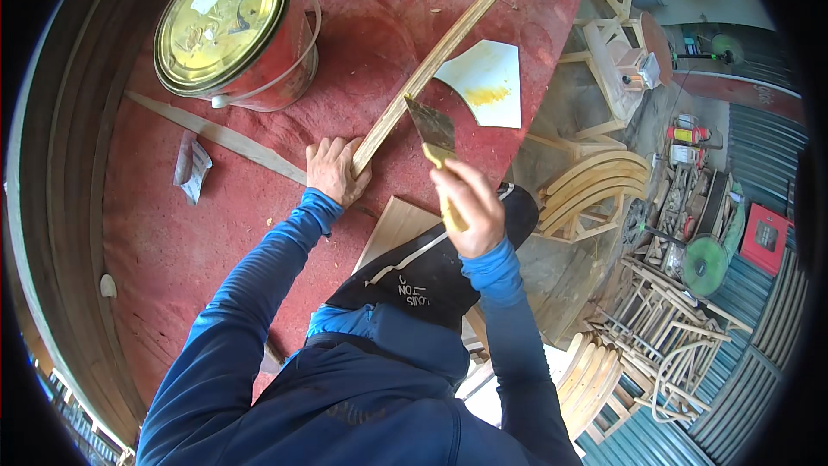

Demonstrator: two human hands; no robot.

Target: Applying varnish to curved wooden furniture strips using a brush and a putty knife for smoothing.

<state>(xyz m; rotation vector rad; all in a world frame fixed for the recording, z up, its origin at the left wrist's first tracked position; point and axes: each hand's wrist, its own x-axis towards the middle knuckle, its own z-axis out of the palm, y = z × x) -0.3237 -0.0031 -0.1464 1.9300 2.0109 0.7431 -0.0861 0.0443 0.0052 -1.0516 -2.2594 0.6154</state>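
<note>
My left hand (335,171) grips the near end of a long, slightly curved wooden strip (438,59), which runs away to the upper right over the red work surface. In my right hand (472,207) is a putty knife (434,128) with a yellowish handle; its flat blade meets or nearly meets the strip's edge, and I cannot tell which. Beyond the blade lies a white board (488,85) with a yellow-brown smear of paste. My left fingers partly cover the strip's end.
A red can with a gold lid (226,24) stands at the upper left. A thin wooden strip (216,140) and a small crumpled packet (191,167) lie below it. Wooden frames (604,78), curved wood pieces (595,188) and a green fan (707,262) are at the right.
</note>
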